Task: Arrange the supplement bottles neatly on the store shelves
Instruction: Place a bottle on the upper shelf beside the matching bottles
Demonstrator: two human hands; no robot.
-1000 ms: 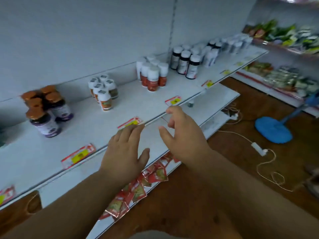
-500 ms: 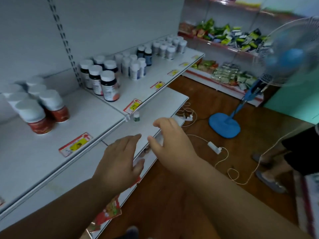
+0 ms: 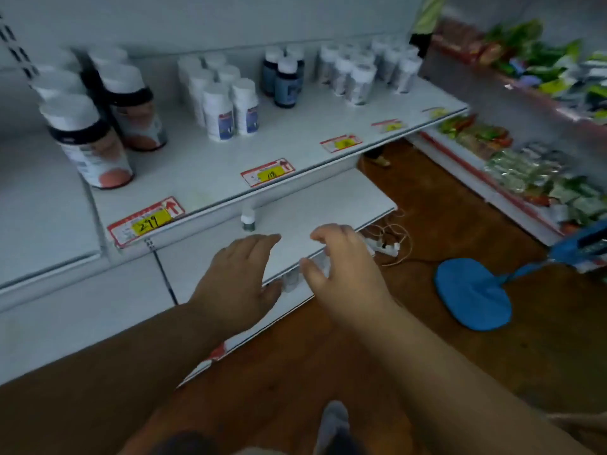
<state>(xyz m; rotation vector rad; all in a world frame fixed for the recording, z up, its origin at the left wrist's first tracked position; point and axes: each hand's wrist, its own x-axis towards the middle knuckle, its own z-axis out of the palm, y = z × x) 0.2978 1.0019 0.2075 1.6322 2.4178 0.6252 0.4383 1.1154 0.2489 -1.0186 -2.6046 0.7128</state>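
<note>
Both hands reach out over the lower white metal shelf [image 3: 328,205], holding nothing: the left hand [image 3: 236,284] lies flat with fingers [image 3: 262,239] straight, the right hand [image 3: 345,274] with fingers [image 3: 323,233] loosely curled and spread. A small white-capped bottle [image 3: 248,220] stands just beyond the left fingers. Groups of white-lidded supplement bottles [image 3: 230,106] stand on the upper shelf [image 3: 312,133], well beyond both hands.

White shelf [image 3: 295,133], yellow-red price tags [image 3: 146,221]

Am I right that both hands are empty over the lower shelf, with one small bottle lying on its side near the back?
Not quite. The head view shows the small bottle standing upright, not on its side. The rest holds: left hand and right hand are empty over the lower shelf.
</note>
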